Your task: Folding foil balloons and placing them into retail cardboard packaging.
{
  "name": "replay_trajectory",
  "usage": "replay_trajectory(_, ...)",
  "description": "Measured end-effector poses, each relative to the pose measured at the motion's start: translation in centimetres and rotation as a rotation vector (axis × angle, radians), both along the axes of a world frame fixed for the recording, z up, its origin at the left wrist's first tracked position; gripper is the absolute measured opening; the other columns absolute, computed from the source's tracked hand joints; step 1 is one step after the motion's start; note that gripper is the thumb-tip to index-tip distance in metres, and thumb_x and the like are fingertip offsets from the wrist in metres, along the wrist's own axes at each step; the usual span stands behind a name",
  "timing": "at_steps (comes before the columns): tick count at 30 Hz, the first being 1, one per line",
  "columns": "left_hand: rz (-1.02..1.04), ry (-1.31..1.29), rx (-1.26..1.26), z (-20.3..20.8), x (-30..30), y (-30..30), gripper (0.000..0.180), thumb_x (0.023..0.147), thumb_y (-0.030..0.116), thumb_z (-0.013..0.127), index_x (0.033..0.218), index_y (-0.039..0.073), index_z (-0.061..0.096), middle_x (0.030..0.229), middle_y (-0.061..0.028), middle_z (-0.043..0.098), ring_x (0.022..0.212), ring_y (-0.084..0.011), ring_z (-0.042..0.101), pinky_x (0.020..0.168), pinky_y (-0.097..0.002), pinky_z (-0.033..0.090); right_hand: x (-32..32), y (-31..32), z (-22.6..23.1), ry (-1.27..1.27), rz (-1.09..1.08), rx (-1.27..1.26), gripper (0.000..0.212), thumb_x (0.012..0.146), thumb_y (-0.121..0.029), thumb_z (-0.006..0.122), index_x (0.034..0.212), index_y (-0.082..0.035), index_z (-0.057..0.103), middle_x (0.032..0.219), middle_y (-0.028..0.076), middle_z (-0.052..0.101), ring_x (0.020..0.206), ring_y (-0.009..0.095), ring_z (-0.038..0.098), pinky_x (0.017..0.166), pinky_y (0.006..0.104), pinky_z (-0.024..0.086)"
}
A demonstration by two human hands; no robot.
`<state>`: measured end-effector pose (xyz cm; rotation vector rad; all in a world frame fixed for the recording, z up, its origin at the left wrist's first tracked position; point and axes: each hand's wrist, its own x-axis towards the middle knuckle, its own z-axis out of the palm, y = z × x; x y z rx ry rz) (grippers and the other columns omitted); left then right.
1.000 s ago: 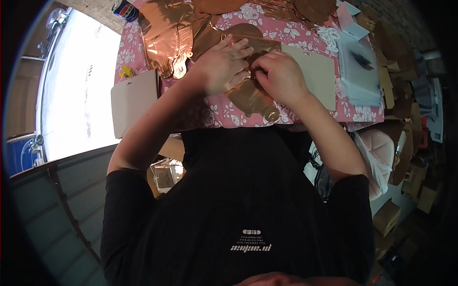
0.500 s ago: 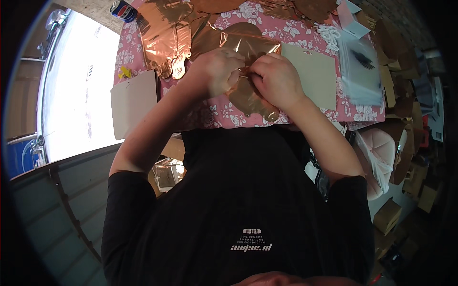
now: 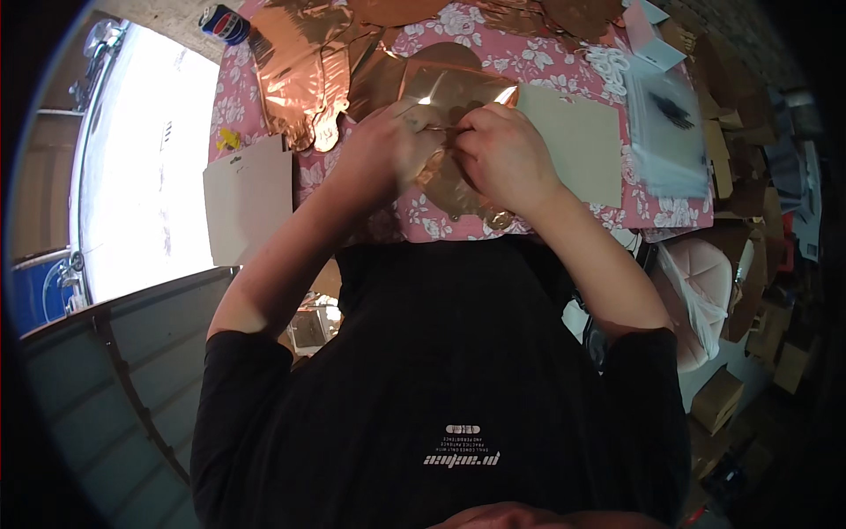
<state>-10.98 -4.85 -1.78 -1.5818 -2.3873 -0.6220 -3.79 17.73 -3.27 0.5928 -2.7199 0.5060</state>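
Observation:
A flat, uninflated rose-gold foil balloon (image 3: 463, 86) lies on the table in front of me, its rounded parts spreading above and below my hands. My left hand (image 3: 388, 141) is curled over its left side; motion blurs the wrist edge, and the fingertips are partly hidden. From the right, my right hand (image 3: 507, 154) pinches the foil with bent fingers. Both sets of fingertips meet near the middle of the foil, close together. Whatever small part lies between them cannot be made out.
More copper foil balloons (image 3: 304, 66) are stacked at the far left. Grey cardboard sheets (image 3: 577, 145) lie at the right and at the left edge. White ribbon (image 3: 606, 63), clear plastic bags (image 3: 665, 145), a blue can (image 3: 225, 24) and a small yellow thing (image 3: 229, 138) surround them. A padded chair (image 3: 701, 286) stands right.
My left hand has turned and shifted slightly left and down, its fingers lower on the foil. The right hand has moved slightly, still pinching. The foil between them has shifted a little.

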Motion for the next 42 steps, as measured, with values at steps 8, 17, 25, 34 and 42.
replay_trajectory(8, -0.003, 0.002, -0.133, 0.7, 1.0, 0.4, 0.011, 0.088, 0.010, 0.068, 0.092, 0.001, 0.074, 0.100, -0.0125, 0.069, 0.100, -0.0313, 0.070, 0.085, -0.0436, 0.059, 0.1, 0.4, 0.4, 0.004, 0.027, -0.134, 0.009, 0.086, -0.014, 0.081, 0.094, -0.010, 0.082, 0.103, 0.006, 0.075, 0.104, 0.030, 0.071, 0.095, 0.0420, 0.058)
replay_trajectory(17, 0.082, -0.086, -0.089, 0.6, 1.8, 0.7, 0.019, 0.091, 0.007, 0.065, 0.103, -0.001, 0.078, 0.109, -0.0134, 0.072, 0.105, -0.0333, 0.070, 0.090, -0.0436, 0.059, -5.4, 16.8, 3.0, 0.115, -0.701, -0.064, 0.026, 0.094, -0.025, 0.082, 0.112, -0.006, 0.083, 0.114, 0.015, 0.080, 0.106, 0.037, 0.076, 0.093, 0.0457, 0.060)
replay_trajectory(25, 0.175, -0.150, -0.041, -0.2, 2.9, 1.0, 0.019, 0.095, 0.008, 0.066, 0.105, -0.001, 0.078, 0.112, -0.0133, 0.073, 0.109, -0.0327, 0.070, 0.093, -0.0432, 0.058, -8.3, 21.0, 1.9, -0.175, -0.598, 0.227, 0.023, 0.094, -0.021, 0.078, 0.110, -0.005, 0.083, 0.117, 0.018, 0.079, 0.109, 0.039, 0.075, 0.096, 0.0479, 0.059)
replay_trajectory(34, 0.193, -0.147, -0.038, -0.7, 3.5, 0.4, 0.023, 0.097, 0.008, 0.067, 0.115, -0.001, 0.078, 0.121, -0.0126, 0.073, 0.114, -0.0328, 0.069, 0.099, -0.0426, 0.057, -5.6, 16.0, 5.8, 0.220, -0.545, -0.064, 0.021, 0.093, -0.020, 0.082, 0.105, -0.004, 0.082, 0.111, 0.016, 0.078, 0.102, 0.036, 0.074, 0.091, 0.0441, 0.058)
replay_trajectory(42, 0.140, -0.130, -0.003, -0.9, 3.2, 0.3, 0.029, 0.096, 0.006, 0.065, 0.121, -0.001, 0.077, 0.125, -0.0138, 0.073, 0.117, -0.0337, 0.069, 0.101, -0.0427, 0.057, -5.2, 2.5, 1.8, 0.043, -0.180, -0.120, 0.014, 0.089, -0.014, 0.079, 0.099, -0.005, 0.082, 0.103, 0.013, 0.076, 0.103, 0.035, 0.070, 0.093, 0.0469, 0.057)
